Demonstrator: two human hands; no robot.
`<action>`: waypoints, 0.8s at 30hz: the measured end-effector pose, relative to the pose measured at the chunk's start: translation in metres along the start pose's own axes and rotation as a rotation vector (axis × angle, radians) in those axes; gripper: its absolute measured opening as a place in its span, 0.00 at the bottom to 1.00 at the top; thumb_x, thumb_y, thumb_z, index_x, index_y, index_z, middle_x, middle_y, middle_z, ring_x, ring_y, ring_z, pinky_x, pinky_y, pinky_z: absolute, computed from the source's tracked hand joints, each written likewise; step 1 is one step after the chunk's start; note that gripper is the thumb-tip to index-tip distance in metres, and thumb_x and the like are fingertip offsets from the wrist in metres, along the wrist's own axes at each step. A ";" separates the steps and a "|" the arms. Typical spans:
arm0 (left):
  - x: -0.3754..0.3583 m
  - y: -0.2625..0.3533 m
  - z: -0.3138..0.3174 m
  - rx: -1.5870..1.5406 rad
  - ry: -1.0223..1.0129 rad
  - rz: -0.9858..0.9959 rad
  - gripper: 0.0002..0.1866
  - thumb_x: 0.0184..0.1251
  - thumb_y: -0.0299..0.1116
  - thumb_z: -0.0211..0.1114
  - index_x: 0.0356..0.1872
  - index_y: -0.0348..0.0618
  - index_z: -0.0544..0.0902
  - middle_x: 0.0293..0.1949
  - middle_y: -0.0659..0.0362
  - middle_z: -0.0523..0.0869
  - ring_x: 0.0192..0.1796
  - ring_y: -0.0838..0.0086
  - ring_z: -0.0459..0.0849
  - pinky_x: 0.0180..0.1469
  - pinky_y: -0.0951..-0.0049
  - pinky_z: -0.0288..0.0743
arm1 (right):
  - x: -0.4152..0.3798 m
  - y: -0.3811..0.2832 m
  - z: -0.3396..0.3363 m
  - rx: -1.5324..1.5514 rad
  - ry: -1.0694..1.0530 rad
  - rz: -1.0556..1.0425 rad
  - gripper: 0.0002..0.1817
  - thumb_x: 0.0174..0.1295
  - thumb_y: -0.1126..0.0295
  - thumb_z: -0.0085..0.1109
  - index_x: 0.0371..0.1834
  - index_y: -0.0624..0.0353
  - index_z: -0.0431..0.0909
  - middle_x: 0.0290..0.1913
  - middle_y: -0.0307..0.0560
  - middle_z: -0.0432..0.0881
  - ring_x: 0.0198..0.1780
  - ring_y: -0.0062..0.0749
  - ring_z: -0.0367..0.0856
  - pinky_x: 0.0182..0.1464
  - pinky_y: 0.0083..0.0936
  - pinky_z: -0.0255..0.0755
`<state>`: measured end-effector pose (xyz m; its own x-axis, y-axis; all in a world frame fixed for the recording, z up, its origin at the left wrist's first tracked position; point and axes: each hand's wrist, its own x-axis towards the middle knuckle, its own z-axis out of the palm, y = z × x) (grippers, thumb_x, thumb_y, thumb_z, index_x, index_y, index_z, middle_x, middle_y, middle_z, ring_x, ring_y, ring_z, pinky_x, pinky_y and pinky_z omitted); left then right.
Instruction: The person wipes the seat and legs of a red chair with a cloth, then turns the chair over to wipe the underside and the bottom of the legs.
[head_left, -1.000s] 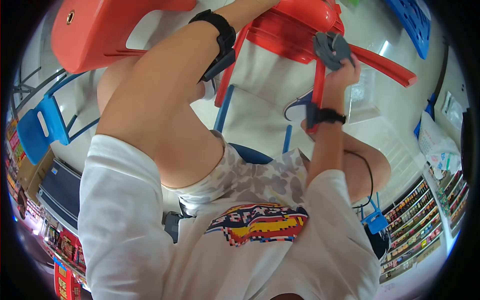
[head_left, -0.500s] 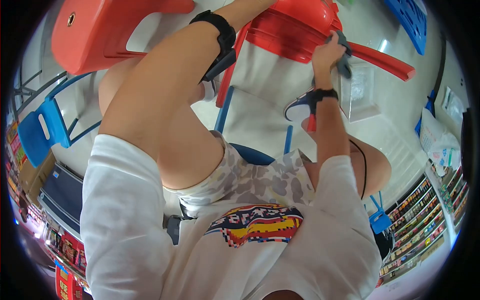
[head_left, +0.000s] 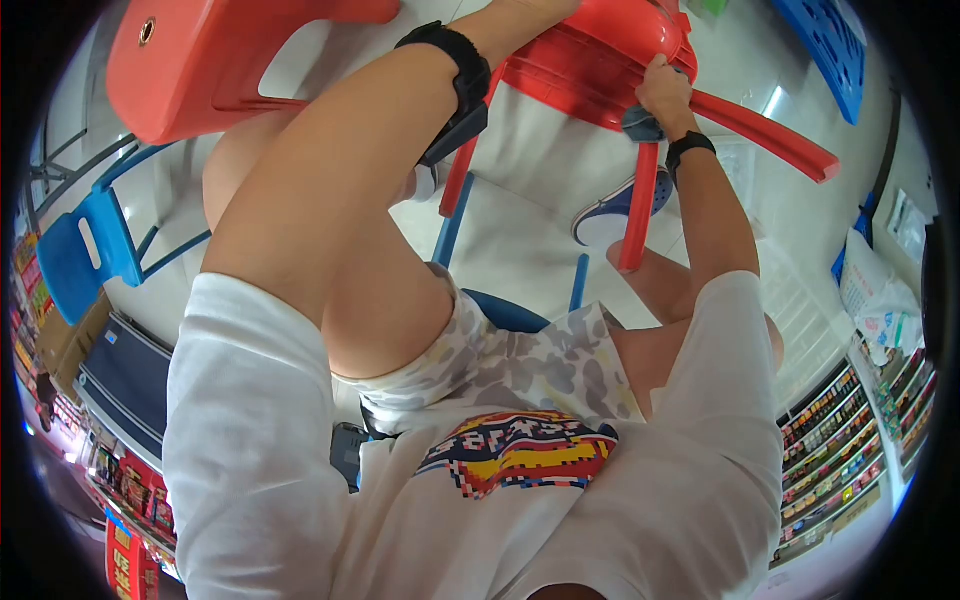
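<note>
A red plastic chair or stool (head_left: 580,75) is tilted in front of me, its legs pointing toward me and to the right. My right hand (head_left: 668,92) is closed round a dark grey cloth (head_left: 642,125), which is pressed against the top of the red leg (head_left: 641,200). At the top edge of the view, my left hand (head_left: 545,8) reaches to the red chair's far side. Its fingers are cut off by the frame, so its hold is hidden.
Another red plastic stool (head_left: 190,70) stands at upper left. A blue chair (head_left: 95,250) is at left, a blue plastic piece (head_left: 825,50) at upper right. A white bag (head_left: 875,290) lies right, above stocked shelves (head_left: 830,450). My blue clog (head_left: 605,213) rests on the floor.
My right hand has moved down slightly with the grey cloth, from beside the leg on the right to the top of the nearer leg. My right elbow has swung outward.
</note>
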<state>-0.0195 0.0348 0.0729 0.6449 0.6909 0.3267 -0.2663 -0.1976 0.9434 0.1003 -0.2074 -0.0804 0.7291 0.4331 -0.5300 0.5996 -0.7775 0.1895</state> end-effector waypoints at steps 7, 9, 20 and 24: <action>0.002 -0.006 0.003 0.024 0.024 0.109 0.10 0.63 0.25 0.65 0.25 0.35 0.74 0.20 0.59 0.68 0.26 0.78 0.65 0.28 0.67 0.65 | -0.012 0.029 0.010 0.299 0.211 -0.069 0.19 0.62 0.66 0.59 0.56 0.58 0.76 0.48 0.66 0.88 0.51 0.65 0.87 0.55 0.53 0.80; 0.001 -0.004 0.002 0.036 0.019 0.097 0.10 0.63 0.26 0.65 0.25 0.35 0.74 0.20 0.58 0.68 0.26 0.78 0.65 0.28 0.67 0.65 | -0.020 0.024 0.015 0.349 0.241 -0.067 0.19 0.62 0.66 0.59 0.56 0.55 0.77 0.49 0.67 0.87 0.52 0.66 0.86 0.55 0.53 0.79; 0.000 0.001 0.002 0.026 -0.003 0.010 0.10 0.62 0.27 0.65 0.24 0.33 0.75 0.18 0.56 0.67 0.24 0.76 0.65 0.27 0.63 0.65 | -0.022 0.006 0.027 0.513 0.374 0.000 0.23 0.60 0.70 0.57 0.61 0.45 0.75 0.48 0.66 0.83 0.54 0.65 0.81 0.59 0.53 0.75; 0.001 0.001 0.004 0.028 0.034 0.083 0.11 0.62 0.27 0.65 0.23 0.32 0.75 0.17 0.54 0.67 0.23 0.75 0.65 0.27 0.62 0.65 | -0.020 0.014 0.028 0.408 0.395 -0.148 0.23 0.59 0.71 0.60 0.59 0.40 0.77 0.51 0.62 0.81 0.57 0.63 0.79 0.60 0.53 0.74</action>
<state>-0.0157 0.0325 0.0743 0.5967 0.6941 0.4026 -0.2974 -0.2747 0.9144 0.0849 -0.2398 -0.0907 0.7619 0.6267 -0.1635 0.5859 -0.7745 -0.2386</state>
